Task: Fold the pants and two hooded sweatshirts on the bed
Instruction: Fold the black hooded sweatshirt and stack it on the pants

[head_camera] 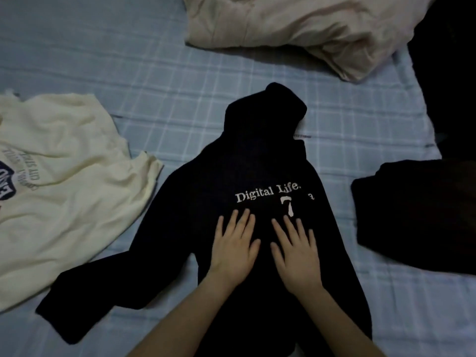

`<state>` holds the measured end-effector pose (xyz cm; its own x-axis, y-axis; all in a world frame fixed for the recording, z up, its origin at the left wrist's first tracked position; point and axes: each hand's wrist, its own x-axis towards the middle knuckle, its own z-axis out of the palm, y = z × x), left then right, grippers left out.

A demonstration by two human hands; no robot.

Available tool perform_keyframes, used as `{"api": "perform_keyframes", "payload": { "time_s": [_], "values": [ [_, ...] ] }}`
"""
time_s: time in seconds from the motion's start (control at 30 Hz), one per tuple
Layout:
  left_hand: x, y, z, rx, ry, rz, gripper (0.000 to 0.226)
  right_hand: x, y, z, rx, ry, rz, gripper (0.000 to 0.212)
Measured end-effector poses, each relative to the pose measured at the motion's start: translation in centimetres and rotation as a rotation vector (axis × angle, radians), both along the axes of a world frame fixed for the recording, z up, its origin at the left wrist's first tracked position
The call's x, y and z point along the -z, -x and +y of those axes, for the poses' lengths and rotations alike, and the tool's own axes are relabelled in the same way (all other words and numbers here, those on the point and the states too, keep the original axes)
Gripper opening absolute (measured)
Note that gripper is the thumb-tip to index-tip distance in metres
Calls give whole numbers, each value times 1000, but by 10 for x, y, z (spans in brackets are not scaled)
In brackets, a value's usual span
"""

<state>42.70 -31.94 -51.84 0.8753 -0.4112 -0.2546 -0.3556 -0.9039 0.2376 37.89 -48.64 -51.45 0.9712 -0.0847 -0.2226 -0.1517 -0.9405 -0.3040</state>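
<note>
Both hands are down on the black hooded sweatshirt [257, 163], which lies front-up in the middle of the frame on the bed [128, 60], hood pointing to the top. The left hand [234, 251] and the right hand [296, 253] sit side by side just below the white print, palms flat, fingers straight and a little spread. They grip nothing and only press the cloth flat.

One sleeve [103, 300] runs out loose toward the lower left. On the right the print is cut off at the garment's edge, so that side looks already turned in, though the dark cloth hides the crease. I'd call this one barely begun: smoothed, perhaps one side folded.

At the left of the frame the cream hooded sweatshirt [72, 181] lies rumpled and plainly unfolded. At the right edge sits a dark bundle [412, 215] with a squared outline. That may be the pants, already folded, but it is too dark to be sure. A beige bedding heap [296, 24] lies along the top.

So perhaps one piece is done, one is in hand, and one is untouched.
</note>
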Motion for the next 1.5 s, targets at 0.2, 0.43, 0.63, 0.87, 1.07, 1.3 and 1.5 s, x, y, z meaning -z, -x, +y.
{"api": "perform_keyframes", "payload": {
  "time_s": [0.2,0.43,0.63,0.87,1.07,1.3,1.5],
  "values": [
    [67,1,7,-48,94,3,62,56,-6,5,18,-50,-39,60],
    [85,-3,8,-67,166,-59,58,82,-11,1,15,-9,-124,62],
    [86,-5,9,-70,155,-72,60,81,-11,1,15,16,-106,63],
    [90,-5,12,-62,181,-118,59,77,-10,4,40,18,-150,61],
    [58,2,31,-34,390,147,51,27,36,9,354,-649,-207,37],
    [8,159,114,-306,624,107,56,8,205,79,603,-614,-368,38],
    [19,194,112,-329,693,303,90,19,207,105,508,-1036,-213,83]
  ]
}}
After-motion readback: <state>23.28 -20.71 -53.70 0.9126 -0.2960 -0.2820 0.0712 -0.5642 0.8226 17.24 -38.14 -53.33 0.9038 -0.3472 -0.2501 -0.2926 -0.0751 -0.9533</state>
